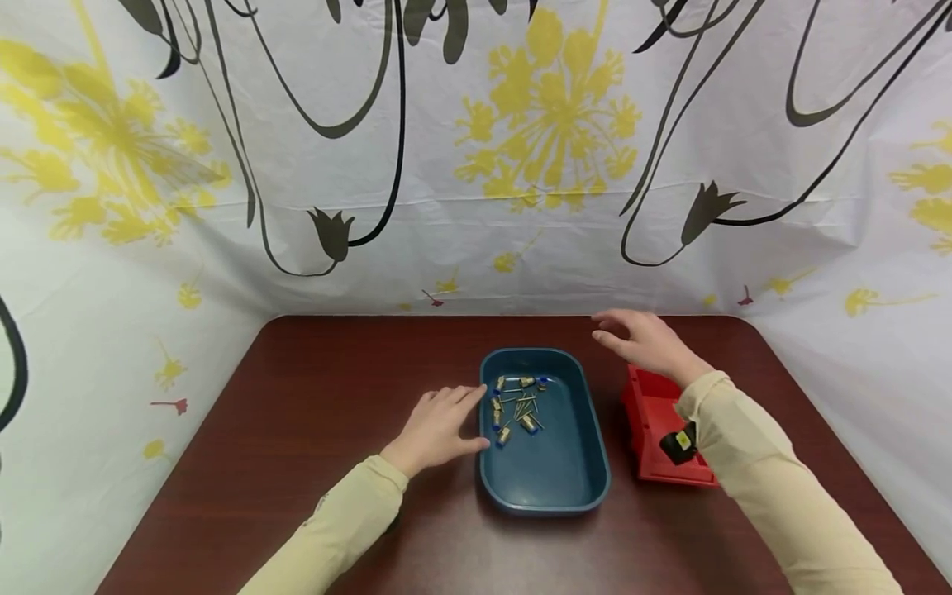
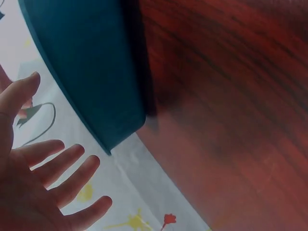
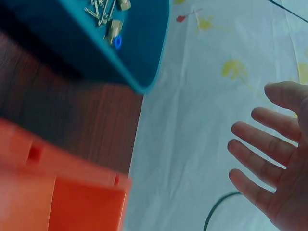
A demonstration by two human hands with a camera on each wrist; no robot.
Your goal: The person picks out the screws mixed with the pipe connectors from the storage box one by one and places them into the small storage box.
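A dark blue tray (image 1: 550,479) stands on the table. Inside it, toward the left and far part, lie several brass fittings (image 1: 528,423) with blue ends and several screws (image 1: 524,405). My left hand (image 1: 439,426) is at the tray's left rim, fingers spread and nothing in them; in the left wrist view that hand (image 2: 43,183) appears apart from the tray wall (image 2: 91,72). My right hand (image 1: 647,343) hovers above the far end of a red bin (image 1: 665,413), holding nothing. Its fingers (image 3: 262,137) look loosely extended in the right wrist view. The forearm hides part of the bin.
The dark reddish-brown table (image 1: 320,388) has rounded far corners. A white cloth (image 1: 416,281) with yellow and grey plant prints hangs behind it and along the sides. The red bin stands a short gap to the right of the tray.
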